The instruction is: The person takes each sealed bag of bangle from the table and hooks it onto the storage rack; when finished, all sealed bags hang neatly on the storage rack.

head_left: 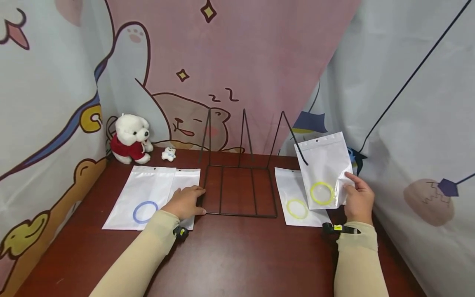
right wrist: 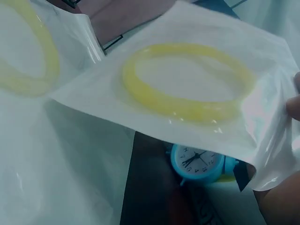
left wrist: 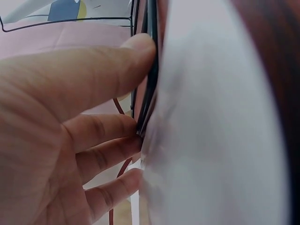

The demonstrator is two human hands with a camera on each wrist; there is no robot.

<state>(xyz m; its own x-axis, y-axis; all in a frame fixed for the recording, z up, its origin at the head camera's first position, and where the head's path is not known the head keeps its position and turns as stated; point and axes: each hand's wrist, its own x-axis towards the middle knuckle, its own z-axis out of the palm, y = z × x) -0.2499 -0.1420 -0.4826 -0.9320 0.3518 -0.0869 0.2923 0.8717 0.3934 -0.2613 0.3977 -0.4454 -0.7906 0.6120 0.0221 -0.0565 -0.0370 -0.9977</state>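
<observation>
My right hand pinches the right edge of a white zip pouch with a yellow ring showing at its lower end. The pouch is tilted and raised over another white pouch with a yellow ring lying on the table. A black wire rack with upright pointed dividers stands in the middle. At its left side, my left hand touches the wire with thumb and fingertips spread apart. Under and beside that hand lie two white pouches, one with a blue ring.
A white plush dog in red and a tiny white bear figure sit at the back left of the brown table. A blue alarm clock shows behind the raised pouch in the right wrist view. Printed curtains hang behind.
</observation>
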